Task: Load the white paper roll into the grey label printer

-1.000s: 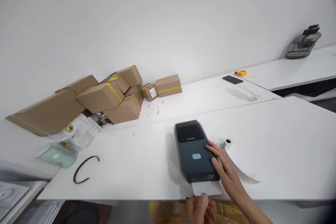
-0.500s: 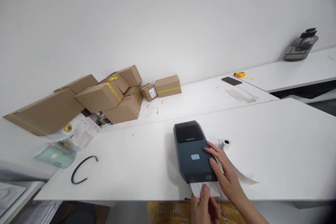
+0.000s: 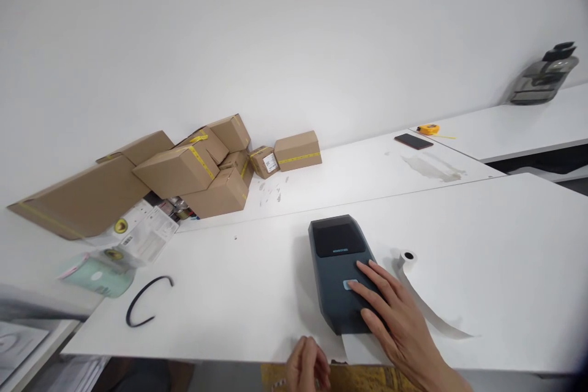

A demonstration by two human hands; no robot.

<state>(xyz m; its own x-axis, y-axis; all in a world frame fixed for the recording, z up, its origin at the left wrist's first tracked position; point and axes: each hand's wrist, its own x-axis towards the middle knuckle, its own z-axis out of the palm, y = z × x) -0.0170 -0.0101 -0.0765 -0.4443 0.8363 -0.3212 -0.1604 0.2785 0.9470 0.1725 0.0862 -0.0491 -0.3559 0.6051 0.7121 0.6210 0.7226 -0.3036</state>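
A dark blue-grey label printer (image 3: 333, 291) lies on the white table, its black window at the far end and a light blue button (image 3: 348, 285) in the middle of its top. My right hand (image 3: 397, 318) rests over the printer with fingers spread, one fingertip on the button. White paper (image 3: 361, 349) sticks out of the printer's near end, partly covered by that hand. Left of the paper, at the table's front edge, my left hand (image 3: 307, 364) is curled closed, apart from the paper, with nothing visible in it.
Right of the printer stands a paper roll (image 3: 408, 258) with a long loose strip. Cardboard boxes (image 3: 179, 171) are piled at the back left. A black headband (image 3: 131, 306) and a mint pouch (image 3: 98, 275) lie left; a phone (image 3: 413, 141) and yellow tape measure (image 3: 429, 129) lie back right.
My left hand has let go of the paper at the printer's near end and moved left. My right hand has slid from the printer's side onto its top, a finger reaching the button.
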